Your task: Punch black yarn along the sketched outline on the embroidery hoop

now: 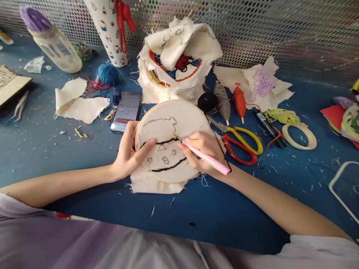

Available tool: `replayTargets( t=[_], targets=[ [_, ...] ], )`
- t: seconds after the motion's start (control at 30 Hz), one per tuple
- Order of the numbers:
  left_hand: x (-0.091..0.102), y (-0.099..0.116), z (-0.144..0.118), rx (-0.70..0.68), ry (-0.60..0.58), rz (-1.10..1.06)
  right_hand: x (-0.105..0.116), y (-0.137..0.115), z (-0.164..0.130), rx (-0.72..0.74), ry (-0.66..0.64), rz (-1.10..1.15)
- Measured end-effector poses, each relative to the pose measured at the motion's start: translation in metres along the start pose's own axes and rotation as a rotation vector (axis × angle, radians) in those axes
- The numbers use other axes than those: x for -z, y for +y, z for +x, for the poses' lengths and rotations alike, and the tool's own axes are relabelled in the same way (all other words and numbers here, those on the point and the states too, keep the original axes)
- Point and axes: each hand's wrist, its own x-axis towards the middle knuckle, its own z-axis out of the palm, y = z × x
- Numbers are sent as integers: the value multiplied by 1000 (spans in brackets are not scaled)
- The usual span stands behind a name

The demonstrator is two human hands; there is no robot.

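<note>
Work in hand, left to right:

- Left hand (134,151): closed around the edge of the hoop (171,182), thumb flat on the face, fingers mostly out of sight behind.
- Hoop with taut cream cloth (186,116): mid-bench (112,201), in front of the phone (127,110) and a bundle of stitched cloth (182,87). Two runs worked in black thread: an upper line from the thumb to the right fingertips, and a lower curve. Left in bare drawn line: the upper outline with its wavy right side, a small mark under the upper run, and three small rounded shapes. By judgement, the smaller part is covered. The stretch under the right hand is hidden.
- Right hand (206,149): fingers pinched about a pink pen-shaped tool (209,158), tip at the end of the upper run; black strand at its rear.

Containers, left to right:

- Clear bottle (60,52), purple top, tilted in view; something pale low inside, nature uncertain.
- White patterned tumbler (108,33), red cord (122,33) alongside; opaque, contents not visible.
</note>
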Motion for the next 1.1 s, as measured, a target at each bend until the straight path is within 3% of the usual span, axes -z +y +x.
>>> replayTargets(
  t=[0.23, 0.37, 0.53, 0.7, 0.93, 1.1],
  targets=[
    [1, -1, 1, -16, -23, 57, -2, 0, 11, 45, -93, -114],
    [2, -5, 4, -9, -54, 53, -4, -2, 10, -75, -62, -39],
    [3, -11, 8, -15, -97, 39, -7, 3, 0, -227, 161, 430],
    [3, -12, 7, 19, -107, 3, -9, 5, 1, -214, 254, 492],
    [3, -12, 6, 1, -86, 16, -7, 4, 1, -238, 212, 451],
    [2, -11, 4, -81, -63, 50, -5, 3, 3, -220, 60, 278]
  ],
)
